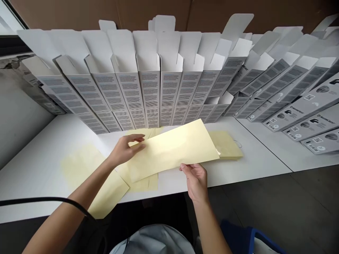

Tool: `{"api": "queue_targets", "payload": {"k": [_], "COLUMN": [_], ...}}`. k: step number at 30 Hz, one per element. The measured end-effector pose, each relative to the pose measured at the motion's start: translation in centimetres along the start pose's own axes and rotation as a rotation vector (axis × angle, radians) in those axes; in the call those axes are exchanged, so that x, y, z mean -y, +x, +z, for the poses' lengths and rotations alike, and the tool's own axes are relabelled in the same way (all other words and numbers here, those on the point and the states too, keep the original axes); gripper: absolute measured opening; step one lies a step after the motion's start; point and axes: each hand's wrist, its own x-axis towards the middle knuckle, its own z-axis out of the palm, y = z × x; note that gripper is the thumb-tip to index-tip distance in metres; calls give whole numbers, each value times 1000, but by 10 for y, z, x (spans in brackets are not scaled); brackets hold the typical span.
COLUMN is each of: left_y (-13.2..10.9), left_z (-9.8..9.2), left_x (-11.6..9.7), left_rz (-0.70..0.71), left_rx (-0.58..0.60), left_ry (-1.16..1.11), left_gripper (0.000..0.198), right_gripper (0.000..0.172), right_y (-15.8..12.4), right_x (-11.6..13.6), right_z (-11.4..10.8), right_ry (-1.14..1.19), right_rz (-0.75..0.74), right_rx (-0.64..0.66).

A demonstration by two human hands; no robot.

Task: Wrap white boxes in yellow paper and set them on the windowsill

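A long pale yellow paper piece (174,150), perhaps folded or an envelope, is held up at a slant over the table. My right hand (197,178) pinches its lower edge, with the thumb on the near face. My left hand (128,148) is at its upper left end, fingers and thumb spread apart; contact with the paper is unclear. Beneath lie more yellow papers (150,184), partly hidden by the held one. Another yellow sheet (112,195) rests below my left forearm and hangs over the front edge. To the right is a stack of yellow papers (227,144).
A row of tall white printed cartons (149,95) with raised flaps stands along the back of the white table (34,155). More cartons (307,106) stand on the right. A black cable (53,199) crosses the lower left. Something blue (238,234) is below the table, right.
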Motion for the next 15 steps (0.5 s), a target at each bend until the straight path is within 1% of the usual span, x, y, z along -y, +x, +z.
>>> {"api": "queue_targets", "payload": {"k": [2,4,5,7,10,15], "left_y": [7,16,20,26,31,32], "left_z": [8,17,21,27,32,35], "left_x": [-21,-35,-39,-41,-36,-30], "left_rz": [80,175,205,218,154,82], "left_rx": [71,187,217,233,206,214], "left_ry": [-28,-103,-150,-245,-368,-429], "left_gripper": [58,49,45,42,49,60], "right_gripper": [20,20,21,21,19,20], "right_y": [2,4,4,6,7,9], "right_x": [-3,-4,-4,-2,3,7], "right_z": [4,7,8,9,8,10], "right_ry": [-10,-29,-39,-55,-86,-180], "right_rz": [0,-8,-15,-38,-88,-136], "right_rx": [25,54,65,83,85,66]}}
